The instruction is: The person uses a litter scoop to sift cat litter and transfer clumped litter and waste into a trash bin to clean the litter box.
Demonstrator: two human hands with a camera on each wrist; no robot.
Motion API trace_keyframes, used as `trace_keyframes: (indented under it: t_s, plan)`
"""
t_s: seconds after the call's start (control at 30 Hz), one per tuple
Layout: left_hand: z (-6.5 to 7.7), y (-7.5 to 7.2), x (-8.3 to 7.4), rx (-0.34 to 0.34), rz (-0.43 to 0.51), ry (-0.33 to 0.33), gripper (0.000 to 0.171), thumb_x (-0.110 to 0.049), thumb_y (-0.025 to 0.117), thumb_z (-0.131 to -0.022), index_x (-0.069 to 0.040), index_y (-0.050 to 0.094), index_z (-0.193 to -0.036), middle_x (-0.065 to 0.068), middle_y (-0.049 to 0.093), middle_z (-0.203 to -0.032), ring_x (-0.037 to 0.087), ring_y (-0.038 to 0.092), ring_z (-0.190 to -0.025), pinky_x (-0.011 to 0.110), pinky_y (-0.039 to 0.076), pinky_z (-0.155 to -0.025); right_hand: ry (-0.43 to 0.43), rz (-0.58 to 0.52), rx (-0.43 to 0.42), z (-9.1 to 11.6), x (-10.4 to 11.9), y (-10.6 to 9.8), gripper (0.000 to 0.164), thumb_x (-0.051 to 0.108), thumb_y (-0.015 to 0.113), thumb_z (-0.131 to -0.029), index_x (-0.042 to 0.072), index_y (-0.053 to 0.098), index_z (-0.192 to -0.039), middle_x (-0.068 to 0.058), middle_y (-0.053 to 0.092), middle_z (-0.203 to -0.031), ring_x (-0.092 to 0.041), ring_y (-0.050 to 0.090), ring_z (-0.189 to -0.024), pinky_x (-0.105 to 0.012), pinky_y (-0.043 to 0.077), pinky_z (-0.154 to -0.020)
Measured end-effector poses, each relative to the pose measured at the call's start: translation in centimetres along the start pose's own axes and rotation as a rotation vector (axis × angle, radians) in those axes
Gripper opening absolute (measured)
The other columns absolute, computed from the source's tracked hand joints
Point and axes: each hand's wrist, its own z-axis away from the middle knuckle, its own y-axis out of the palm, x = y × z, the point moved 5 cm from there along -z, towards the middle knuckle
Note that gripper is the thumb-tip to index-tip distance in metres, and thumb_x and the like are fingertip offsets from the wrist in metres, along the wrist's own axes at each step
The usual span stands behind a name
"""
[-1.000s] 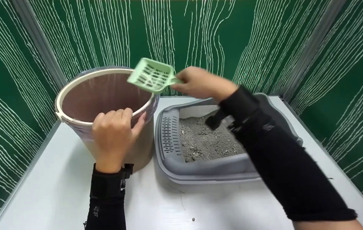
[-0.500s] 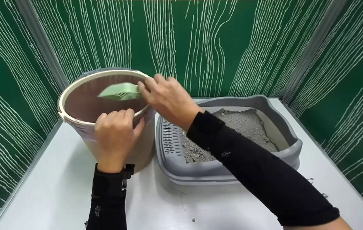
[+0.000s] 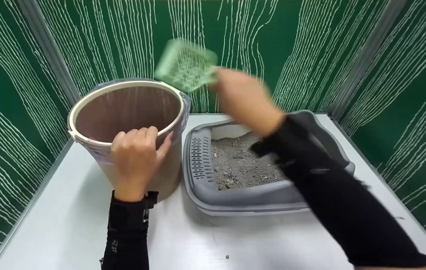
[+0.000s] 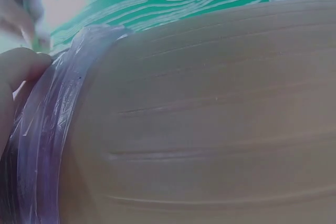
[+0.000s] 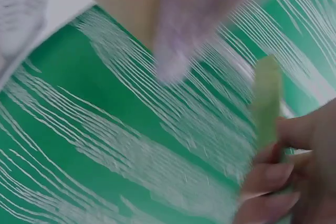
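Observation:
My left hand (image 3: 134, 161) grips the near rim of a tall beige trash bin (image 3: 162, 182), its fingers hooked over the edge and its thumb outside. A clear purplish bag (image 4: 58, 114) lines the bin and folds over its rim. Up and to the right of the bin's mouth, my right hand (image 3: 245, 99) holds a slotted light green litter scoop (image 3: 188, 65) by its handle; both are blurred by motion. No load can be made out in the scoop. Below the right forearm sits a grey litter box (image 3: 213, 198) with grey litter (image 3: 243, 165), partly hidden by the arm.
Both containers stand side by side on a white tabletop (image 3: 183, 240). A small dark crumb (image 3: 227, 257) lies near its front edge. Green walls (image 3: 235, 37) with white wavy lines close off the back and sides.
The scoop dipped into the bin's mouth half a second ago, then came up and right, out of it. The left hand has stayed on the rim.

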Motion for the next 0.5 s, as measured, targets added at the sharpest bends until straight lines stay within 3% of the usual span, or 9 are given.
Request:
trace_keyframes:
  t_s: [0.13,0.2,0.27,0.37,0.43,0.5]
  plan:
    - [-0.2,0.0,-0.1,0.004,-0.005,0.001,0.043,-0.040,0.061,-0.093,-0.006,0.055,-0.068,0.008,0.051,-0.056,0.030,0.051,-0.050,0.040,0.032,-0.052,0.310,0.034,0.336,3.0,-6.0,-2.9,0.028,0.019,0.046,-0.104,0.000,0.062,-0.117,-0.011,0.064,-0.089,-0.019,0.055,-0.058,-0.033,0.051,-0.052]
    - [-0.2,0.0,0.0,0.005,-0.011,0.004,0.044,-0.041,0.061,-0.094,-0.006,0.055,-0.068,0.008,0.051,-0.056,0.030,0.051,-0.050,0.040,0.032,-0.051,0.396,0.088,0.482,4.7,-8.8,-3.0,0.042,0.040,0.050,-0.102,0.000,0.063,-0.100,-0.009,0.060,-0.078,-0.020,0.054,-0.056,-0.036,0.051,-0.051]
    - [-0.2,-0.1,0.0,0.003,-0.010,0.000,0.043,-0.041,0.062,-0.093,-0.006,0.055,-0.068,0.009,0.052,-0.056,0.030,0.051,-0.050,0.040,0.032,-0.051,0.440,0.140,0.605,6.1,-11.1,-2.2,0.066,0.069,0.050,-0.091,0.004,0.061,-0.086,-0.007,0.058,-0.073,-0.021,0.055,-0.057,-0.039,0.052,-0.053]
    - [-0.1,-0.1,0.1,-0.002,-0.008,-0.009,0.043,-0.040,0.062,-0.093,-0.006,0.054,-0.068,0.009,0.051,-0.056,0.031,0.050,-0.050,0.040,0.032,-0.051,0.475,0.189,0.768,7.8,-13.7,0.0,0.099,0.098,0.045,-0.059,0.004,0.064,-0.084,-0.011,0.065,-0.080,-0.027,0.062,-0.066,-0.048,0.054,-0.062]
    - [-0.1,-0.1,0.1,-0.009,-0.003,-0.012,0.043,-0.040,0.063,-0.093,-0.006,0.054,-0.067,0.009,0.051,-0.056,0.031,0.050,-0.050,0.040,0.032,-0.051,0.456,0.211,0.878,8.9,-14.8,1.6,0.102,0.100,0.044,-0.055,0.004,0.065,-0.083,-0.010,0.065,-0.082,-0.026,0.062,-0.068,-0.046,0.054,-0.061]
    - [-0.2,-0.1,-0.1,-0.011,0.004,-0.012,0.043,-0.040,0.062,-0.093,-0.007,0.053,-0.067,0.008,0.050,-0.055,0.031,0.050,-0.050,0.040,0.032,-0.051,0.415,0.202,0.981,9.9,-15.5,2.7,0.089,0.095,0.046,-0.064,0.008,0.061,-0.074,-0.004,0.060,-0.074,-0.019,0.055,-0.061,-0.037,0.050,-0.055]
